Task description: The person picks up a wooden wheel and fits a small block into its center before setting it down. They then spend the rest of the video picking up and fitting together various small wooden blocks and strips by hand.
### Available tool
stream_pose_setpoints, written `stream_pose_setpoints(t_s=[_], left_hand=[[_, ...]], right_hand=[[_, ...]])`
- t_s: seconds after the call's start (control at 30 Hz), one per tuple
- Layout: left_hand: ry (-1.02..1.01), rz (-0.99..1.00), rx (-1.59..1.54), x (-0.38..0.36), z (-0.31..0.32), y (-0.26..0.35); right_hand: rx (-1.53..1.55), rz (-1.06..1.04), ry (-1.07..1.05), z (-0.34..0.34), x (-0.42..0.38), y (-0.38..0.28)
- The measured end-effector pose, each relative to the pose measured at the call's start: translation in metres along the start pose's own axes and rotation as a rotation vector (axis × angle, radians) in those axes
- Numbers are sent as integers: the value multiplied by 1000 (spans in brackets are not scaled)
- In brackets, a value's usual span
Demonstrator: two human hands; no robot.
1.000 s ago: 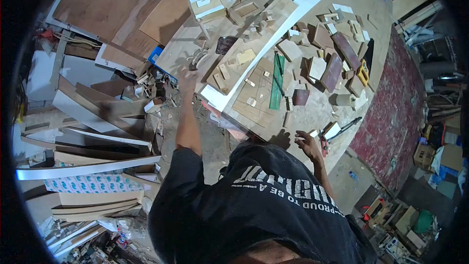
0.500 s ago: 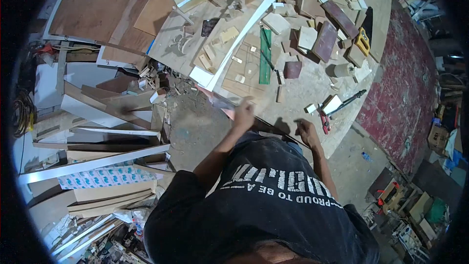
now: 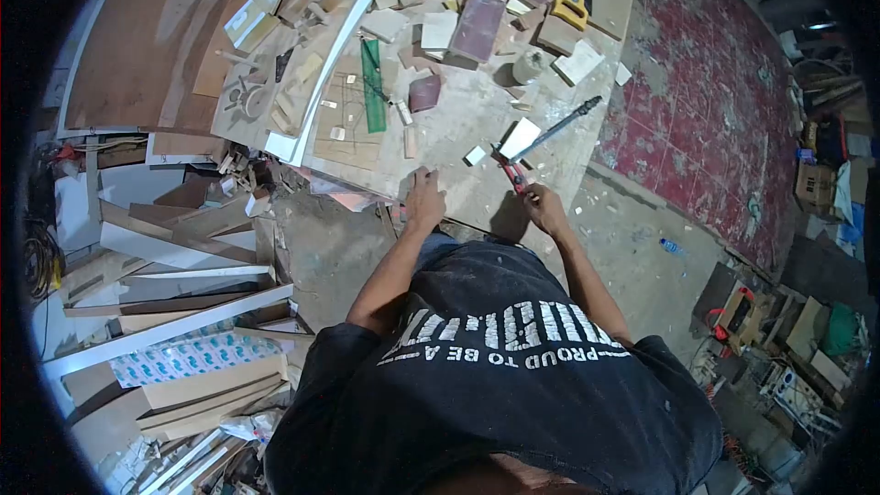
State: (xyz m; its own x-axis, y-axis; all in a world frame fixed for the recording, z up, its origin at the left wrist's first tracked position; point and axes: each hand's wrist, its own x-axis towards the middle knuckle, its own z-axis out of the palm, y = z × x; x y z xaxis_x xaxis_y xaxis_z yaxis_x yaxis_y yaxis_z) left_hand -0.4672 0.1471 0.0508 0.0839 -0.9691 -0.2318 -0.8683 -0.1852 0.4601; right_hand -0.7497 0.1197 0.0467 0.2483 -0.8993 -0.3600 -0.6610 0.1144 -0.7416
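My right hand (image 3: 547, 209) reaches over the front of the wooden worktable (image 3: 458, 137). Its fingers are closed on the near end of a slim red and black hand tool (image 3: 513, 174), which lies on the tabletop. Just beyond the tool are a pale block (image 3: 521, 138) and a long dark bar (image 3: 559, 128). My left hand (image 3: 423, 200) rests at the table's front edge with fingers apart and nothing in them. Nearest to it is a small wood strip (image 3: 410, 142). Left of that strip, a green ruler (image 3: 373, 87) lies on a marked board (image 3: 344, 147).
A yellow-handled saw (image 3: 570, 5), purple-faced blocks (image 3: 478, 26) and a round can-like object (image 3: 529, 66) stand farther back. A long white strip (image 3: 341, 46) crosses the table. Wooden frames (image 3: 183, 312) crowd the floor at left; a red panel (image 3: 697, 101) lies at right.
My right hand has moved forward from the table edge to the red and black tool. My left hand has settled at the edge, and the view has shifted to the right.
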Motion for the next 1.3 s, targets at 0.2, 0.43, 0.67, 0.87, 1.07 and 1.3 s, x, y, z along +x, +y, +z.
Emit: stream_pose_setpoints(t_s=[0.2,0.43,0.67,0.87,1.07,1.3], left_hand=[[12,-58,-11,9,17,25],[-115,149,145,40,15,69],[-87,53,111,65,19,55],[-56,-62,107,60,4,46],[82,-138,-36,36,-5,34],[79,-393,-91,-7,-5,-16]], right_hand=[[-208,42,112,-23,5,22],[-373,84,-26,-5,13,-6],[-124,-105,14,-16,16,28],[-229,-92,442,-59,69,22],[-124,-314,568,-81,162,-21],[-144,-142,374,-84,232,-67]])
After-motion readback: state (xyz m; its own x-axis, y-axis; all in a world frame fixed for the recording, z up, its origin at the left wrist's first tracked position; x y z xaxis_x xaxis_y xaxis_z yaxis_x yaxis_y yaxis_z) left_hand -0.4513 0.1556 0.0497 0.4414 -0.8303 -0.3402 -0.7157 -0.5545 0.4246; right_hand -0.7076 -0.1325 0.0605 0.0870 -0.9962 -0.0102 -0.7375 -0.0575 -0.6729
